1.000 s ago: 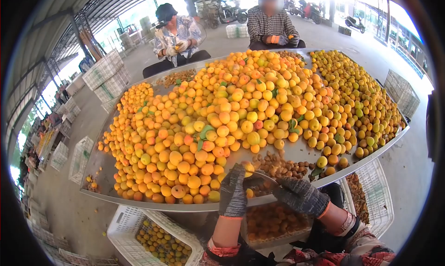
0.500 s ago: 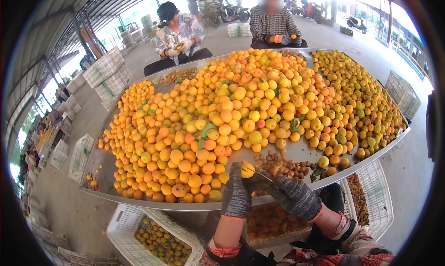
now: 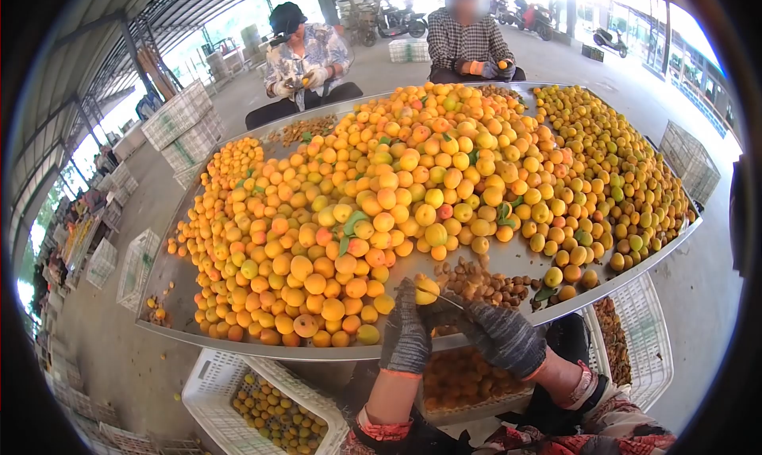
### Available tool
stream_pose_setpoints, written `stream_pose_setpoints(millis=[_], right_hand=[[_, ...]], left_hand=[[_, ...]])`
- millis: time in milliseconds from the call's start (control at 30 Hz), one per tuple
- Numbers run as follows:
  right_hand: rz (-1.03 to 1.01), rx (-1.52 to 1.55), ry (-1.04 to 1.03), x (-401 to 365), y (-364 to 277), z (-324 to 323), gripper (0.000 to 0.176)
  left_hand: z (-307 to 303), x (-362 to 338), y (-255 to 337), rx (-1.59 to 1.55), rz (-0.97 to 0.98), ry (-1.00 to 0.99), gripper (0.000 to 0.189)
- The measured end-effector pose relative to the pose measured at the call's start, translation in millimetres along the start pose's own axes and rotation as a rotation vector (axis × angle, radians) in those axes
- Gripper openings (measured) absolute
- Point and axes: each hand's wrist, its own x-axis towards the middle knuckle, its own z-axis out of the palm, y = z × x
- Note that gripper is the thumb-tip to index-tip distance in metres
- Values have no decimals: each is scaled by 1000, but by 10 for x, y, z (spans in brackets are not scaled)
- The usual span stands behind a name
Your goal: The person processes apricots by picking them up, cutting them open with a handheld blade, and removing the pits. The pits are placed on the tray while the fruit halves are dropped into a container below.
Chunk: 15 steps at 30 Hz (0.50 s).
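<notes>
In a dark grey knitted glove, my left hand (image 3: 406,332) is closed around a yellow-orange apricot (image 3: 427,291) at the metal table's near edge. My right hand (image 3: 506,337), gloved alike, is closed on a thin knife (image 3: 452,299); its handle is hidden by the fingers. The narrow blade points left and reaches the side of the apricot. Whether it has cut into the flesh cannot be made out. Just beyond my hands lie brown apricot pits (image 3: 486,284), beside a large heap of apricots (image 3: 317,241).
The raised rim of the metal table (image 3: 262,352) runs before me. Below it stand a white crate of greenish apricots (image 3: 210,376), a crate of orange pieces (image 3: 468,380) and another white crate (image 3: 655,336). Two people (image 3: 305,62) (image 3: 470,38) handle fruit across the table.
The apricot and my left hand have shifted slightly, and my right hand has moved a little left. Across the table, both people's hands have moved slightly.
</notes>
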Motion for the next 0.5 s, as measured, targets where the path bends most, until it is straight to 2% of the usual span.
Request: stream_pose_setpoints(millis=[33, 100, 233, 333, 400, 433, 500], right_hand=[[22, 47, 31, -8, 23, 24, 34], [75, 71, 6, 157, -163, -94, 35], [158, 167, -15, 224, -158, -81, 37], [147, 244, 8, 267, -219, -137, 36], [150, 214, 2, 269, -213, -140, 35], [151, 184, -2, 273, -205, -144, 34], [168, 174, -22, 279, -148, -130, 33]], left_hand=[[-20, -1, -16, 1, 0, -1, 49], [-74, -2, -63, 307, 116, 32, 50], [-66, -27, -64, 244, 157, 4, 52], [-29, -80, -36, 234, 89, 16, 46], [6, -90, -53, 367, 308, -4, 40], [-7, -74, -66, 367, 308, -5, 40], [-50, -37, -111, 452, 426, 9, 35]])
